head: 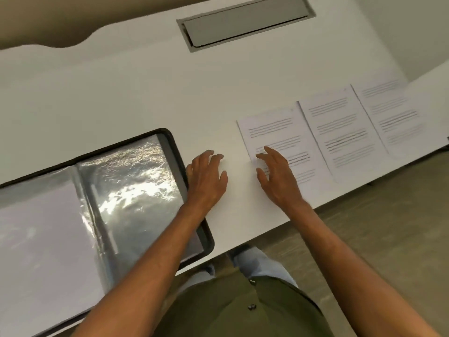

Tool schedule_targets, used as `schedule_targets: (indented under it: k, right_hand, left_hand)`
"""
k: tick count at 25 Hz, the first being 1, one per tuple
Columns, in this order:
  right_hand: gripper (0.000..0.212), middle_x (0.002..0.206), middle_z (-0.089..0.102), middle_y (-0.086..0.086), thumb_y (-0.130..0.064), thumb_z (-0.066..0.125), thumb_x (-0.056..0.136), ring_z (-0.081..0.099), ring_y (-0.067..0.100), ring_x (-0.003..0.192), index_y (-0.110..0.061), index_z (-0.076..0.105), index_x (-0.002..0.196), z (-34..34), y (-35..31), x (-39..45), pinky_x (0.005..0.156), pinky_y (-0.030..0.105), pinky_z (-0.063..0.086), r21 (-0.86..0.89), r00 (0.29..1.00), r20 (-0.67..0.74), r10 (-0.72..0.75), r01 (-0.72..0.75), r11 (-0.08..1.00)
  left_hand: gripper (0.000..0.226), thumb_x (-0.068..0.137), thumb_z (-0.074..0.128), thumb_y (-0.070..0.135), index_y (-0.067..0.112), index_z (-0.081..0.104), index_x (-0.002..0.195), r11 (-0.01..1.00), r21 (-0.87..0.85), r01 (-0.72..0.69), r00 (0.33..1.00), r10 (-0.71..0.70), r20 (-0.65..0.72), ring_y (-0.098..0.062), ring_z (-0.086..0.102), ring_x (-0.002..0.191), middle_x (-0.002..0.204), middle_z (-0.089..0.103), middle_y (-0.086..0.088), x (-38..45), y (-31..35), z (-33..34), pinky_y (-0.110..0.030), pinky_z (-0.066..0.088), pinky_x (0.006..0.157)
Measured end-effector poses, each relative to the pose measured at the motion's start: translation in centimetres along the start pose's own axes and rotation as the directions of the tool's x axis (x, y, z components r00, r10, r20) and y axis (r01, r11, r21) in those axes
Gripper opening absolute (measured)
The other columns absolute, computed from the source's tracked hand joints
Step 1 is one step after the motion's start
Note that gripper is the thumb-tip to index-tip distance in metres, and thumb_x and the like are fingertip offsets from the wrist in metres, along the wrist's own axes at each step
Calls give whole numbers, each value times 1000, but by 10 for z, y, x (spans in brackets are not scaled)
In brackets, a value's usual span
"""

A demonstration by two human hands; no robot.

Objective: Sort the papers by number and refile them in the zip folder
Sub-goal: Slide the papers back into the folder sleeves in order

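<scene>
1. Picking stage: three papers lie in a row at right; folder [175, 152] lies open at left.
2. R hand [277, 173]: relaxed, fingertips on nearest paper [279, 132]. L hand [206, 176]: flat on table [121, 93], holds nothing.
3. Next, likely: slide paper off, insert in sleeve [128, 190].

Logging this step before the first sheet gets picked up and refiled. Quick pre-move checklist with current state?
1. Zip folder lies open on the table: ok.
2. Right-hand plastic sleeve looks free of paper: ok; the left sleeve already holds a white sheet.
3. Three printed sheets lie in a row, overlapping at the edges: near sheet, middle sheet, far sheet: ok.
4. Page numbers readable: cannot tell, print is blurred.
5. Right hand has fingertips on the near sheet, not gripping it: not ok.
6. Left hand free, flat on the table: ok.
</scene>
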State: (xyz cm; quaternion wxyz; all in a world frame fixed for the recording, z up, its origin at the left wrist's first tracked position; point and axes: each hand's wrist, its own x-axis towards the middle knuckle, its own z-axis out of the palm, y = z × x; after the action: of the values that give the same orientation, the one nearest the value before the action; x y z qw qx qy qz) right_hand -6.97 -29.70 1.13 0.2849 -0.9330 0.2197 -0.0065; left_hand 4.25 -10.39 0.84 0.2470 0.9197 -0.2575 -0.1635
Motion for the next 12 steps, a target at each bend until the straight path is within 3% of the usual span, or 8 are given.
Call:
schedule_targets:
  k: [4,8,12]
  right_hand:
    - [48,166,36,4,-33,58,105,31,24,154,-19,48,149,-22,42,17,123,48,34,10,995,-31,90,-90,996]
    - [70,173,19,5,-47,52,105,11,25,161,-16,27,162,-26,71,28,130,47,19,-53,988,13,156,-155,987]
    - [84,175,2,8,-59,44,105,-6,29,162,-14,11,166,-20,87,29,131,49,6,-143,986,41,161,-153,978]
  left_hand:
    - [51,101,55,34,20,46,149,1000,10,9,998,-9,56,-26,30,145,159,36,-5,43,44,23,-45,22,117]
    - [60,97,58,36,13,42,150,998,-10,64,997,-64,31,-31,34,140,155,38,-7,81,66,35,-46,27,113]
    - [66,97,58,44,14,38,152,984,9,177,984,-177,25,-31,24,147,161,29,-8,121,73,36,-49,23,117]
